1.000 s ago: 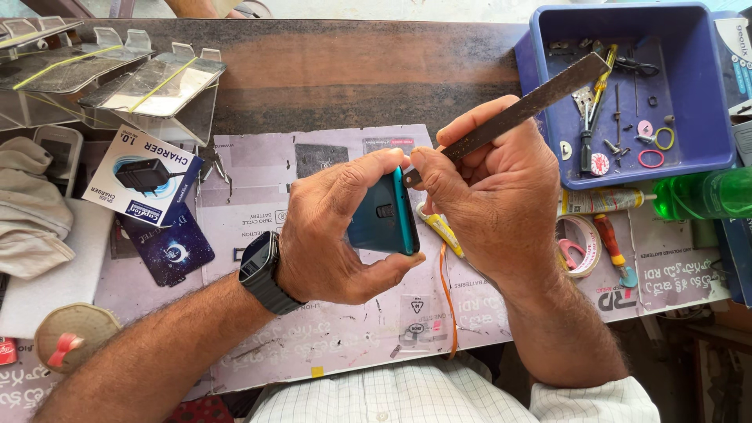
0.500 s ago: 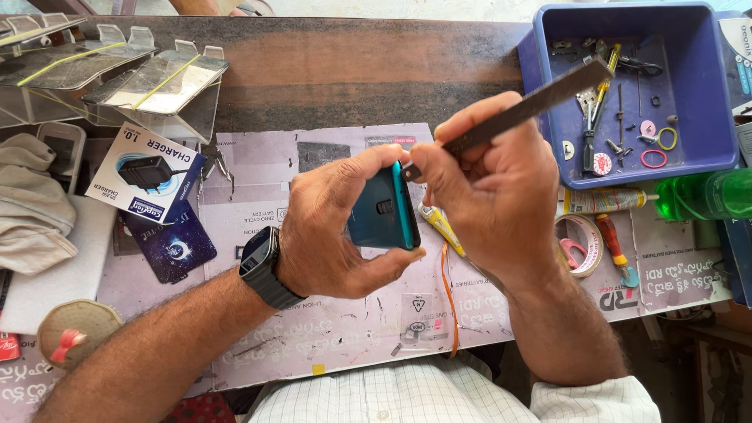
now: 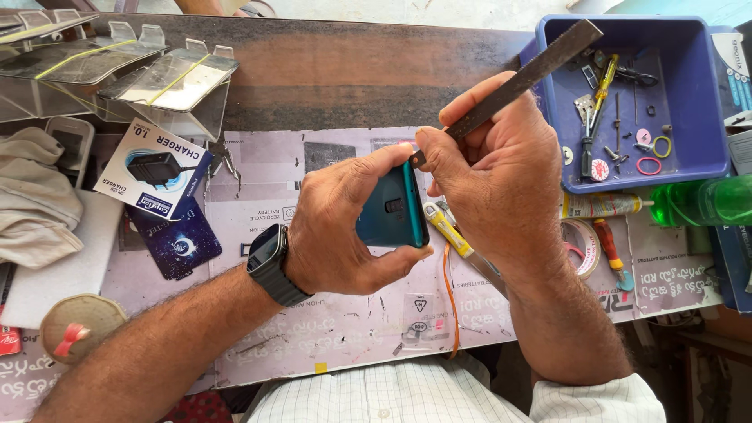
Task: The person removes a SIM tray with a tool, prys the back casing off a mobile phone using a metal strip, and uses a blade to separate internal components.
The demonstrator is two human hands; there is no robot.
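Head view looks straight down on a teal phone (image 3: 392, 211) held on edge above the paper-covered table (image 3: 345, 337), between the two hands. The left hand (image 3: 345, 227) is clamped round the phone, fingers across its top edge and thumb under its lower edge; a black smartwatch (image 3: 268, 262) sits on that wrist. The right hand (image 3: 501, 172) is closed on a flat metal file (image 3: 533, 70), which slants up and to the right over the blue tray (image 3: 709, 160); the file's lower tip touches the phone's upper right corner, just beside the left fingertips.

Under the hands lie a yellow-handled cutter (image 3: 446, 231) and an orange strap (image 3: 450, 298), both resting on the table. To the right are a roll of tape (image 3: 581, 247), a small red-handled screwdriver (image 3: 607, 251) and a tube of glue (image 3: 603, 205). The blue tray holds screwdrivers, tweezers and small rings. A green plastic bottle (image 3: 701, 201) lies on its side just below the tray.

Well to the left sit a white charger box (image 3: 153, 168), a dark blue card (image 3: 176, 239), a folded cloth (image 3: 35, 200) and clear plastic stands (image 3: 172, 78) near the table's far edge.
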